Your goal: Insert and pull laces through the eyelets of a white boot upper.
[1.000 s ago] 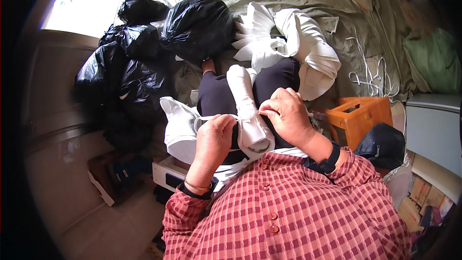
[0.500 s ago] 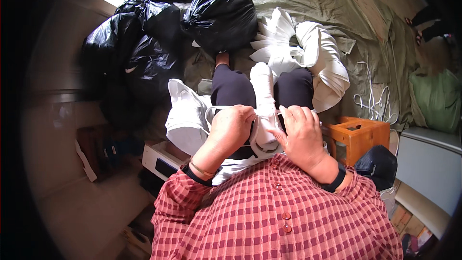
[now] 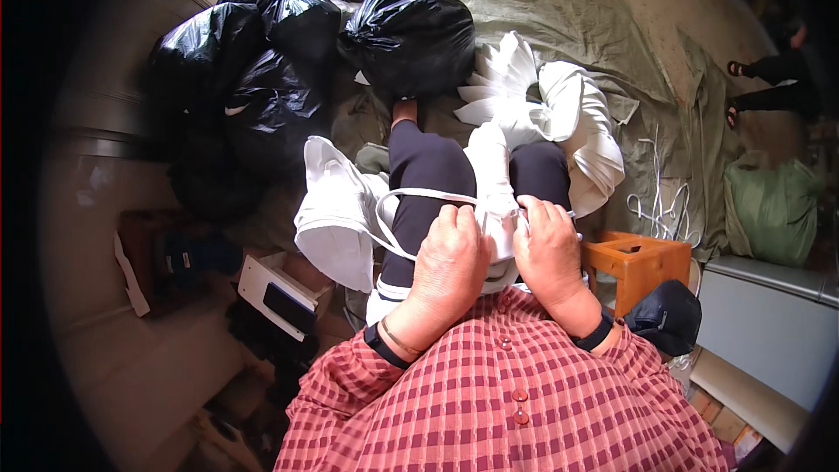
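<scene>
A white shoe upper (image 3: 496,177) lies lengthwise between my thighs, its narrow end pointing away from me. My left hand (image 3: 452,255) is closed at its left edge, fingertips pinched together. From there a flat white shoelace (image 3: 384,203) loops out over my left thigh and back beneath the hand. My right hand (image 3: 551,249) is closed at the upper's right edge, fingers curled. A thin white end pokes out past its outer fingers and looks like lace. The fingertips of both hands partly hide the lacing. More white uppers (image 3: 336,214) are stacked beside my left thigh.
Black plastic bags (image 3: 411,39) are piled at the far left and centre. Fanned white uppers (image 3: 581,122) lie beyond my right knee. Loose white laces (image 3: 664,205) hang near a wooden stool (image 3: 642,258). A green bag (image 3: 769,210) and another person's legs (image 3: 769,96) are at right.
My left hand has moved right and nearer me, up against the upper. The lace loop over my left thigh has grown wider. My right hand has shifted only slightly, its fingers now more curled.
</scene>
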Demonstrator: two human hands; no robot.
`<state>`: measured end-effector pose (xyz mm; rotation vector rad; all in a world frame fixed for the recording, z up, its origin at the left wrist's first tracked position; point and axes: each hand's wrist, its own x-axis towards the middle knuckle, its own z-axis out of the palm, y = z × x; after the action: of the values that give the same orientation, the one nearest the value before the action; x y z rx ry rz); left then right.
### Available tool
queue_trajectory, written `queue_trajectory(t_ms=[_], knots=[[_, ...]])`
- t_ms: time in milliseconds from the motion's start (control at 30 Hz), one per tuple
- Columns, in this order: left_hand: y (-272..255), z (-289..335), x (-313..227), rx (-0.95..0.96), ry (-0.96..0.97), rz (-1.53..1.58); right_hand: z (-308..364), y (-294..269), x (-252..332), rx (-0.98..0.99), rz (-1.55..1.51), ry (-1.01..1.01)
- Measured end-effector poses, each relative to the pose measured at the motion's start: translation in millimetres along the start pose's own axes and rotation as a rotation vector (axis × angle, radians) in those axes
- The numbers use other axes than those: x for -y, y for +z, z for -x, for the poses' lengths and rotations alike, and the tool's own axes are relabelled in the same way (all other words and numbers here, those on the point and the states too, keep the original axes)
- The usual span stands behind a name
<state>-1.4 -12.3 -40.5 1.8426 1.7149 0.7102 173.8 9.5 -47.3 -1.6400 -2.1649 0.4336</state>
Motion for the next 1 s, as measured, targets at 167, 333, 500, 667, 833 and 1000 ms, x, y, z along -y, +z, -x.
queue_trajectory(t_ms=[167,333,500,667,833,1000], knots=[[20,-2,15,-0.061,0.105,-0.147,-4,7,-5,-0.063,-0.213,0.01],[22,-4,31,-0.166,0.164,0.037,-2,6,-10,-0.04,-0.546,0.165],[13,-1,30,-0.214,0.15,0.152,-2,1,-13,-0.028,-0.558,0.094],[12,-16,31,-0.224,0.157,0.191,-14,3,-22,-0.046,-0.572,0.0],[8,-21,29,-0.151,0.124,0.188,-18,-2,-26,0.02,-0.489,-0.053],[-7,-16,26,0.056,0.318,-0.092,-20,-11,-15,0.014,-0.145,-0.222]])
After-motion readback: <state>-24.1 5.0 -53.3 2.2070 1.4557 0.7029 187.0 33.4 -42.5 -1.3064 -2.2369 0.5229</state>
